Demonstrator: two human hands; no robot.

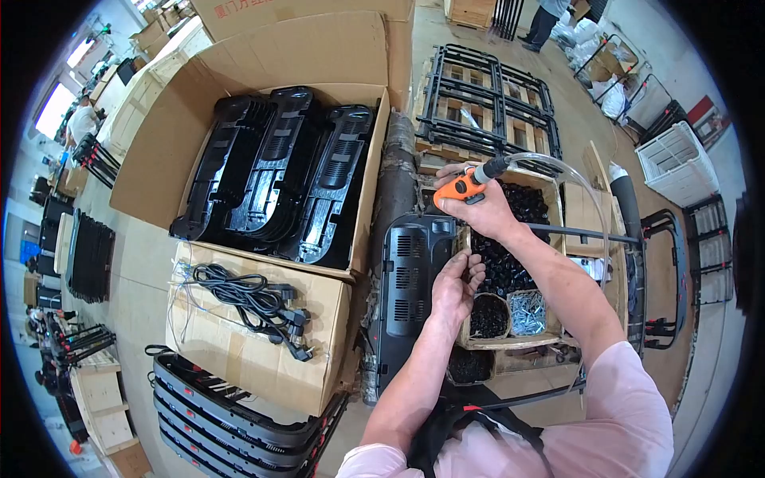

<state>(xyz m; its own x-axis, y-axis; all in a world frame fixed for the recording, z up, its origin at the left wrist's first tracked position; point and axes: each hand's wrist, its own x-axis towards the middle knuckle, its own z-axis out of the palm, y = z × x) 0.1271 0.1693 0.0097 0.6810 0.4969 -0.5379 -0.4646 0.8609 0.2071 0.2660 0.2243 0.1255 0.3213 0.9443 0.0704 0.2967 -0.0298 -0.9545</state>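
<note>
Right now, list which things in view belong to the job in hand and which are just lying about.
Likely in use:
orange hand tool, in right hand
black vented panel
silver screws

Probably lying about:
coiled power cables
metal frames
white crate

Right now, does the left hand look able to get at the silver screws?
Probably yes: the silver screws lie uncovered in the bin, to the right of the left hand, and the right forearm doesn't hide them.

A grey wrapped beam seems to bear the black vented panel; a cardboard box carries black cables.
</note>
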